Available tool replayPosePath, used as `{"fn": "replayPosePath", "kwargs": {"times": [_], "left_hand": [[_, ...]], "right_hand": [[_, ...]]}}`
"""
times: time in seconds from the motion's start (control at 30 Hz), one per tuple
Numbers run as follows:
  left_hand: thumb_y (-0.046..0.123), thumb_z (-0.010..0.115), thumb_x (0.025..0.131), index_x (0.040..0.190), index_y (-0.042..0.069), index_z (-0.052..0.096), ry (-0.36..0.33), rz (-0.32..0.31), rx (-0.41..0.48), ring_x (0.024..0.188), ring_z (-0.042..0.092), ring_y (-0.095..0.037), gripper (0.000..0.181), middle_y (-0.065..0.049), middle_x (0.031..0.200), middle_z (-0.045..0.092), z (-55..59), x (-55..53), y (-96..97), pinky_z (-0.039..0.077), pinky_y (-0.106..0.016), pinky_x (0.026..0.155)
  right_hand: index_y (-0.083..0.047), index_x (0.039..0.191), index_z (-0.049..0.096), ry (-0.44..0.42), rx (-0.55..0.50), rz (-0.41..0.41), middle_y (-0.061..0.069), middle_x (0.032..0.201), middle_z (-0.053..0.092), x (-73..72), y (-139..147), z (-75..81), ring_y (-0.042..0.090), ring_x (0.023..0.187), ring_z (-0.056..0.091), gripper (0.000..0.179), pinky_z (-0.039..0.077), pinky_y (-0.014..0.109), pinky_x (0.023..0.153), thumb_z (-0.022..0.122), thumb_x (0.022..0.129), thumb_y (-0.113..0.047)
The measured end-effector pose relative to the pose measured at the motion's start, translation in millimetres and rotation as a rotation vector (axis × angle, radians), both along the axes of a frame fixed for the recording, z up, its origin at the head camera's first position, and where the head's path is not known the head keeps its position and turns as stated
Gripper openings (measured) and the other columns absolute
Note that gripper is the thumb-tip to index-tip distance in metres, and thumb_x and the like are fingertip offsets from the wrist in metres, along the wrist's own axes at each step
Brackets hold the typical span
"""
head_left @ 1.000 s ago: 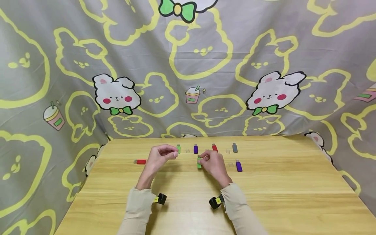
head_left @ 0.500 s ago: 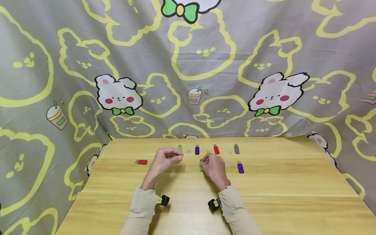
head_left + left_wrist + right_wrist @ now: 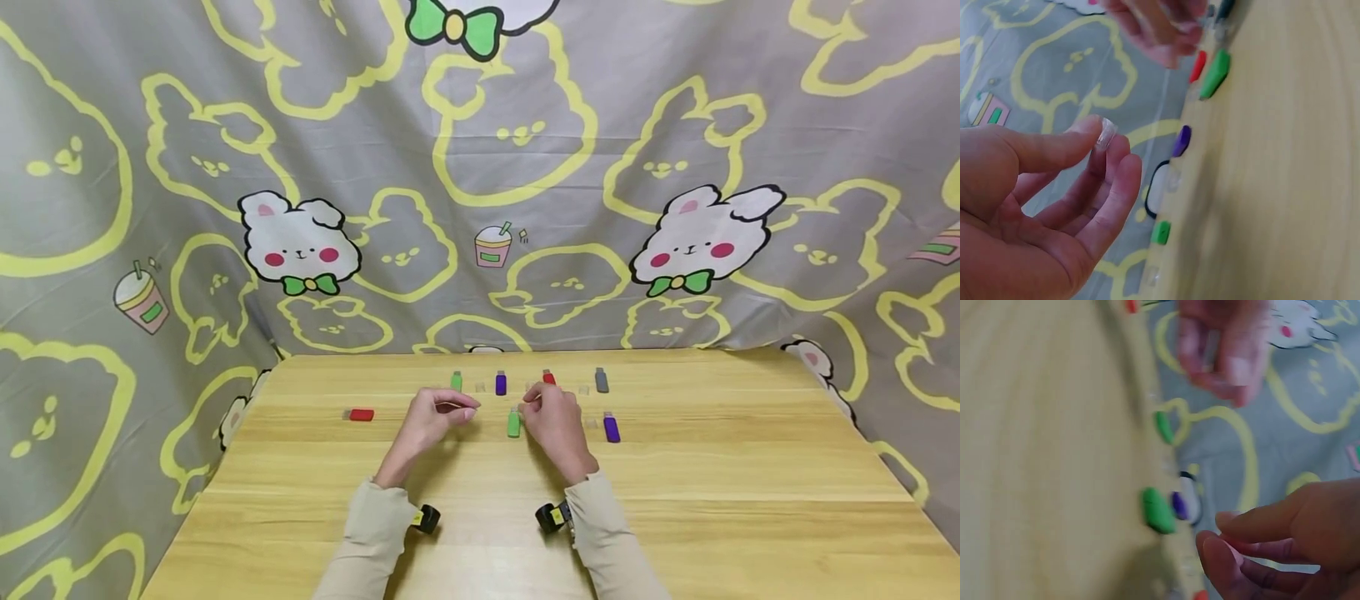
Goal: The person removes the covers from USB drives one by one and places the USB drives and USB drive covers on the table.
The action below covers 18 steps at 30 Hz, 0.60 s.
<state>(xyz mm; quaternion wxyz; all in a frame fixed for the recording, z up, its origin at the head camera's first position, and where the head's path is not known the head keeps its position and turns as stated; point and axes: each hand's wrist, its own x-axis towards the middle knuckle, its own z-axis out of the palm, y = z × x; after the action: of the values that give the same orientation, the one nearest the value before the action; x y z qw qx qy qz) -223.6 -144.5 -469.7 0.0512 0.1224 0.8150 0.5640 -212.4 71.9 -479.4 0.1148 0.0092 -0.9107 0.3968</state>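
Observation:
My left hand [image 3: 435,419] hovers over the middle of the table and pinches a small clear cap [image 3: 1106,134] between thumb and forefinger. A green USB stick [image 3: 513,423] lies on the wood between my hands, its metal plug pointing away from me. Just right of it is my right hand [image 3: 557,421], fingers loosely curled. In the right wrist view the thumb and forefinger tips almost meet, with nothing visible between them. Farther back are another green USB stick [image 3: 457,381], a purple one [image 3: 501,383] and a red one [image 3: 549,377], partly hidden by the right hand.
On the wooden table [image 3: 712,467] a grey USB stick [image 3: 602,381] lies back right, with a purple stick [image 3: 612,428] nearer. A red stick [image 3: 362,415] lies sideways at left. Clear caps [image 3: 480,388] sit between sticks. A patterned curtain [image 3: 555,167] hangs behind the table.
My right fingers, earlier over the green USB stick, have come off it to the right, leaving it lying uncovered. My left hand has moved right, toward the stick, and slightly nearer to me.

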Motion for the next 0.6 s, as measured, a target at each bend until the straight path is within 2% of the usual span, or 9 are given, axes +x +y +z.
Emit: {"fn": "replayPosePath", "kwargs": {"times": [0.17,0.33,0.5,0.6], "left_hand": [[-0.011,0.068,0.091,0.1,-0.008,0.077,0.063,-0.017,-0.058,0.085,0.072,-0.036,0.013,-0.017,0.098,0.076,-8.2,0.3,7.7,0.061,-0.035,0.073],[-0.006,0.073,0.09,0.097,-0.003,0.077,0.036,0.007,-0.112,0.079,0.069,-0.026,0.008,-0.011,0.092,0.075,-13.3,-3.3,16.1,0.055,-0.025,0.064],[-0.002,0.078,0.088,0.087,0.003,0.077,0.051,0.015,-0.189,0.073,0.065,-0.017,0.006,-0.005,0.085,0.073,-17.6,-10.6,26.2,0.05,-0.023,0.058],[-0.001,0.08,0.087,0.084,0.005,0.078,0.041,-0.005,-0.234,0.073,0.065,-0.014,0.007,-0.002,0.084,0.074,-19.7,-13.6,32.5,0.051,-0.023,0.06]], "right_hand": [[-0.001,0.091,0.075,0.003,-0.108,-0.001,0.005,0.076,0.071,-0.2,19.3,18.5,0.018,0.063,0.069,0.004,0.054,0.029,0.056,0.076,0.09,-0.005],[0.003,0.098,0.074,-0.018,-0.26,-0.005,0.012,0.082,0.072,2.1,40.2,34.9,0.026,0.068,0.073,0.007,0.059,0.029,0.055,0.073,0.092,-0.002],[0.005,0.1,0.072,-0.037,-0.32,-0.039,0.02,0.089,0.073,1.8,60.7,39.1,0.024,0.07,0.073,0.009,0.063,0.037,0.059,0.072,0.093,-0.002],[0.005,0.101,0.072,-0.044,-0.323,-0.056,0.023,0.092,0.073,1.7,71.5,38.6,0.026,0.072,0.074,0.01,0.063,0.038,0.06,0.072,0.095,-0.002]]}}
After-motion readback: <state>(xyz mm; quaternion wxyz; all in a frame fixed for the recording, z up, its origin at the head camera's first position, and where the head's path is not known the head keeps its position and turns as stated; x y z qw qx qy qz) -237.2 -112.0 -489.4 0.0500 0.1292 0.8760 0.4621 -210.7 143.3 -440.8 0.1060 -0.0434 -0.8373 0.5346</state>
